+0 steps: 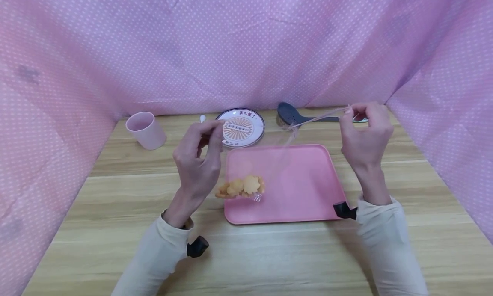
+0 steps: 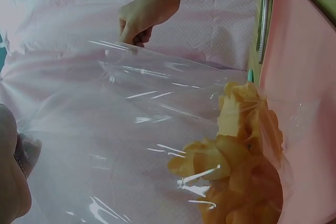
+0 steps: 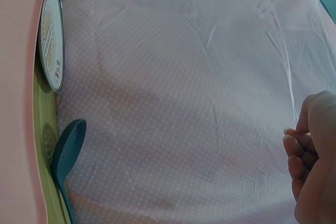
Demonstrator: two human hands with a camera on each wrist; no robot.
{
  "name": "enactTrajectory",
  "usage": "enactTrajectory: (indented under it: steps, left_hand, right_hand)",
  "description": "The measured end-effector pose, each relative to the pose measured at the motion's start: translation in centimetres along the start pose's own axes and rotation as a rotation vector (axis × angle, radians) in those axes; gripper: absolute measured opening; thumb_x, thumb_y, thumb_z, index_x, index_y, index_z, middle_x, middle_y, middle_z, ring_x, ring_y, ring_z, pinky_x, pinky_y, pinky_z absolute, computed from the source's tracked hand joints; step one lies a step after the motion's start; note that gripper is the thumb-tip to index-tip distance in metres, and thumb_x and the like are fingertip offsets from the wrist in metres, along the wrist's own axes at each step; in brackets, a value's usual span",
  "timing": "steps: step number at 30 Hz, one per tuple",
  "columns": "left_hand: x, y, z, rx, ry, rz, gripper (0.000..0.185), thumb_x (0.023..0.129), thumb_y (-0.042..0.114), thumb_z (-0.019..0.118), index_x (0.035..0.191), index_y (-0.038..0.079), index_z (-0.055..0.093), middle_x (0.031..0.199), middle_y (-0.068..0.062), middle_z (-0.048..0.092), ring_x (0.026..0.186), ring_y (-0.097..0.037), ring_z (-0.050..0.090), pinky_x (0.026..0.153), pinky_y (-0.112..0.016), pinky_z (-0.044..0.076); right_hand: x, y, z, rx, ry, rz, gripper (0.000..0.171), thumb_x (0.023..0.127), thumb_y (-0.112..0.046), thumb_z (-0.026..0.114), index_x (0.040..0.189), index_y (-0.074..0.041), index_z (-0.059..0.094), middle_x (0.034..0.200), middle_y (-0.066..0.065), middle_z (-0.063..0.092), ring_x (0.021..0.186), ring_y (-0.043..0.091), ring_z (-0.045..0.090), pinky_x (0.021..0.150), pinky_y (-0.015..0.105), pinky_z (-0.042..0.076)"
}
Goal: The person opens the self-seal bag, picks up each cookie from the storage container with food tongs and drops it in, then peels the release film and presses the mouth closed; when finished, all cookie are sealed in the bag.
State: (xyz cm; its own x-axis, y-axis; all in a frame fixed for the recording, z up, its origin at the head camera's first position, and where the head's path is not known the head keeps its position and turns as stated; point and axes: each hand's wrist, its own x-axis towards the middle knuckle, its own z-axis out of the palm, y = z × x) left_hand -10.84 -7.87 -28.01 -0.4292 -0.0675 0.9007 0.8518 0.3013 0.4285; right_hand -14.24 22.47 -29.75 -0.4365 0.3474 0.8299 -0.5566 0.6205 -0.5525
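A clear plastic bag (image 2: 142,114) is stretched between my two hands, with golden, scallop-edged snack pieces (image 2: 247,156) lying at its bottom. In the head view the snack pieces (image 1: 250,185) hang over the left part of a pink tray (image 1: 300,180). My left hand (image 1: 198,163) pinches one upper side of the bag between thumb and fingertips. Off to the right and higher, my right hand (image 1: 366,135) pinches the opposite upper edge, its other fingers curled. The film is so transparent that much of its outline is hard to see in the head view.
Behind the tray are a patterned white plate (image 1: 242,129) and a dark slotted spoon (image 1: 289,114). A pink cup (image 1: 148,131) stands at the back left. Polka-dot pink cloth (image 1: 246,48) closes off the wooden table (image 1: 127,236) at the back and sides.
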Motion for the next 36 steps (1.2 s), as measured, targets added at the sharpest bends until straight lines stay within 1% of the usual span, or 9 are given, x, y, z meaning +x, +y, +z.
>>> enactTrajectory:
  steps: [6, 9, 13, 18, 20, 24, 29, 31, 36]
  left_hand:
    - [0.0, -0.1, -0.5, 0.030, 0.000, -0.010, 0.008, 0.094, -0.014, 0.063, 0.100, -0.012, 0.067, 0.083, -0.020, 0.068, 0.065, -0.018, 0.058, 0.066, -0.018, 0.050]
    - [0.1, -0.2, -0.7, 0.035, 0.009, -0.011, 0.008, 0.094, -0.014, 0.063, 0.100, -0.012, 0.067, 0.082, -0.020, 0.067, 0.064, -0.019, 0.058, 0.066, -0.018, 0.049]
    - [0.1, -0.3, -0.8, 0.030, 0.021, -0.015, 0.007, 0.093, -0.014, 0.063, 0.099, -0.013, 0.067, 0.082, -0.021, 0.067, 0.065, -0.018, 0.058, 0.066, -0.018, 0.050]
    - [0.2, -0.4, -1.0, 0.043, 0.035, -0.020, 0.006, 0.093, -0.015, 0.063, 0.098, -0.014, 0.066, 0.082, -0.021, 0.067, 0.067, -0.016, 0.059, 0.066, -0.018, 0.051]
    - [0.3, -0.4, -1.0, 0.053, 0.040, -0.017, 0.006, 0.093, -0.015, 0.063, 0.098, -0.014, 0.066, 0.082, -0.022, 0.067, 0.068, -0.016, 0.060, 0.066, -0.018, 0.050]
    - [0.3, -0.4, -1.0, 0.051, 0.047, -0.013, 0.006, 0.094, -0.014, 0.063, 0.099, -0.014, 0.066, 0.080, -0.021, 0.065, 0.068, -0.015, 0.059, 0.066, -0.018, 0.050]
    - [0.4, -0.4, -1.0, 0.027, 0.070, -0.009, 0.007, 0.093, -0.016, 0.062, 0.098, -0.015, 0.066, 0.076, -0.020, 0.062, 0.067, -0.013, 0.056, 0.065, -0.018, 0.049]
    - [0.5, -0.5, -0.9, 0.017, 0.078, -0.007, 0.007, 0.092, -0.017, 0.062, 0.098, -0.015, 0.065, 0.075, -0.020, 0.061, 0.066, -0.013, 0.055, 0.063, -0.018, 0.047]
    - [0.6, -0.5, -0.8, 0.007, 0.088, 0.000, 0.008, 0.091, -0.019, 0.061, 0.098, -0.015, 0.065, 0.074, -0.019, 0.060, 0.065, -0.012, 0.053, 0.060, -0.017, 0.044]
  right_hand:
    - [0.2, 0.7, -0.8, -0.023, 0.018, 0.059, 0.014, 0.084, 0.003, 0.060, 0.080, 0.012, 0.069, 0.076, 0.010, 0.065, 0.077, 0.000, 0.052, 0.077, 0.019, 0.042]
    - [0.2, 0.9, -1.3, -0.025, 0.020, 0.086, 0.015, 0.085, 0.002, 0.059, 0.079, 0.011, 0.069, 0.076, -0.003, 0.065, 0.075, 0.000, 0.053, 0.077, 0.019, 0.042]
    - [0.3, 1.2, -2.0, -0.033, 0.018, 0.136, 0.015, 0.086, 0.003, 0.058, 0.076, 0.000, 0.070, 0.078, -0.015, 0.062, 0.074, 0.001, 0.053, 0.076, 0.019, 0.042]
    - [0.6, 1.8, -2.6, -0.071, 0.033, 0.169, 0.021, 0.087, 0.002, 0.059, 0.078, -0.011, 0.072, 0.076, -0.003, 0.066, 0.073, 0.000, 0.053, 0.077, 0.020, 0.041]
    - [0.7, 2.0, -3.0, -0.084, 0.038, 0.186, 0.023, 0.087, 0.002, 0.059, 0.077, -0.015, 0.071, 0.076, -0.003, 0.066, 0.073, -0.001, 0.052, 0.077, 0.019, 0.041]
    - [0.9, 2.4, -3.7, -0.100, 0.035, 0.218, 0.029, 0.087, 0.003, 0.058, 0.078, -0.023, 0.069, 0.076, -0.013, 0.063, 0.073, -0.002, 0.051, 0.078, 0.019, 0.040]
    - [0.8, 3.2, -4.7, -0.147, 0.029, 0.250, 0.022, 0.088, 0.001, 0.058, 0.078, -0.013, 0.072, 0.074, -0.020, 0.057, 0.072, -0.002, 0.050, 0.078, 0.019, 0.039]
    - [0.8, 3.6, -4.9, -0.174, 0.029, 0.269, 0.017, 0.089, -0.001, 0.059, 0.079, -0.005, 0.072, 0.072, -0.022, 0.055, 0.071, -0.003, 0.049, 0.078, 0.019, 0.038]
    - [0.6, 4.2, -5.3, -0.196, 0.022, 0.284, 0.016, 0.088, -0.003, 0.059, 0.078, -0.004, 0.071, 0.071, -0.027, 0.054, 0.069, -0.005, 0.049, 0.078, 0.018, 0.038]
